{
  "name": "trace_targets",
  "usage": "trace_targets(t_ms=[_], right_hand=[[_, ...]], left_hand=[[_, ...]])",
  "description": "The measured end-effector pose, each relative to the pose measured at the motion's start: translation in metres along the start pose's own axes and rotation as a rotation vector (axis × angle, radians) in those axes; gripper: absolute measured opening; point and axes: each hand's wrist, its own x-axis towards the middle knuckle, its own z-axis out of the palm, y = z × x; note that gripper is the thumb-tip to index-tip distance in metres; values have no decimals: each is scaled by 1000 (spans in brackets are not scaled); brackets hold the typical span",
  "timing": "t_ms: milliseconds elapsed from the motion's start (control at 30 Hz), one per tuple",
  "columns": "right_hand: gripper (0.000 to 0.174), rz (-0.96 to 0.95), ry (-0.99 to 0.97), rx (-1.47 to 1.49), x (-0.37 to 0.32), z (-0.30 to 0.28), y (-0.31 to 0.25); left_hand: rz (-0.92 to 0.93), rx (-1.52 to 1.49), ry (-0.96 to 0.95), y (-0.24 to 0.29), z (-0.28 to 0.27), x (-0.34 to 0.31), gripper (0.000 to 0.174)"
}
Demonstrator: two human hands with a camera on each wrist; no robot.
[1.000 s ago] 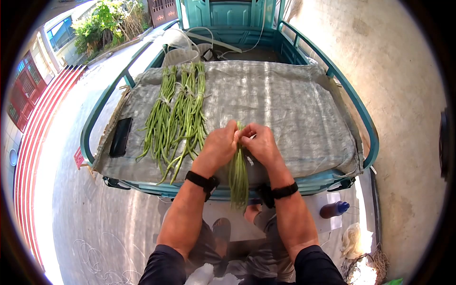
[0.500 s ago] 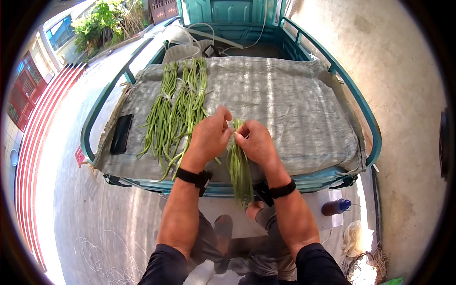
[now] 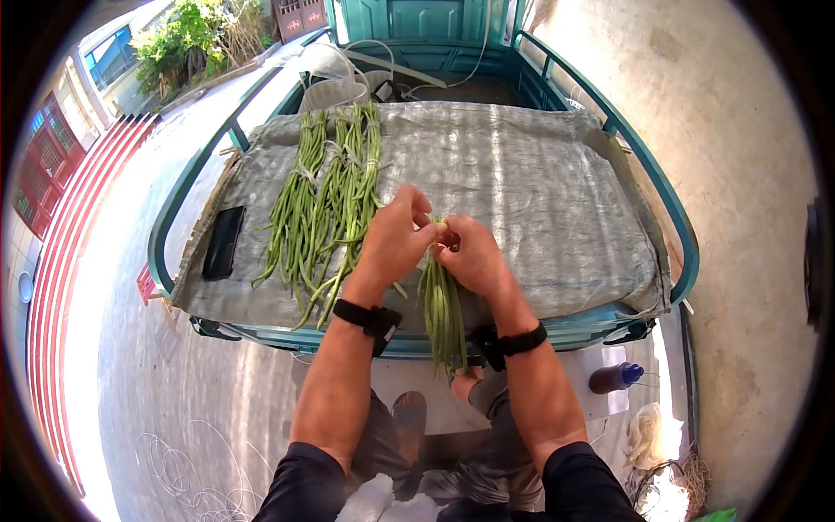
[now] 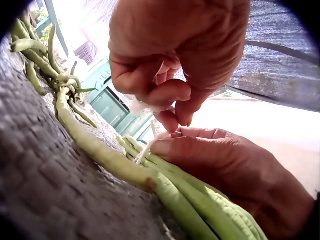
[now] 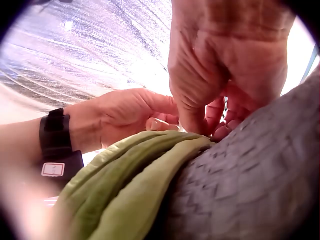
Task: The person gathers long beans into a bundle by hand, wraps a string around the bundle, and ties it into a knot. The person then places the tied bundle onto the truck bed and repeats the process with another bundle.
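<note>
A bundle of green long beans (image 3: 442, 304) hangs over the front edge of the woven sheet, its upper end between my hands. My right hand (image 3: 472, 254) grips the bundle near that end, thumb at a thin white string (image 4: 141, 156) that crosses the beans. Just left, my left hand (image 3: 396, 237) has its thumb and fingers curled together on the string, whitish material showing among them in the left wrist view. The fingertips of both hands meet over the bundle. Several tied bundles of long beans (image 3: 335, 196) lie to the left.
The grey woven sheet (image 3: 539, 200) covers the rear of a teal cargo bed with side rails (image 3: 657, 187). A black phone (image 3: 223, 244) lies at the left edge. White buckets (image 3: 333, 94) stand behind. A bottle (image 3: 615, 378) is below right, near a plastic bag (image 3: 644, 435).
My left hand drew away to the left from the bundle, then came back to meet my right fingertips. The right hand stayed at the bundle's upper end, shifting slightly.
</note>
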Motion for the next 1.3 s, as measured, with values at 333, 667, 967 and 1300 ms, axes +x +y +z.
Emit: trace_targets(t_ms=[333,667,967,1300], right_hand=[[17,35,-53,-14,0,-9,-7],[20,80,-69,122,0,-6,3],[28,88,-52,124,4,-2,19],[28,289,-132,280,3,-15,8]], left_hand=[[-97,-304,-141,-5,0,3,27],[-89,-576,34,9,0,5,23],[-5,-134,-136,-10,1,-18,37],[7,-39,30,-15,19,-22,14]])
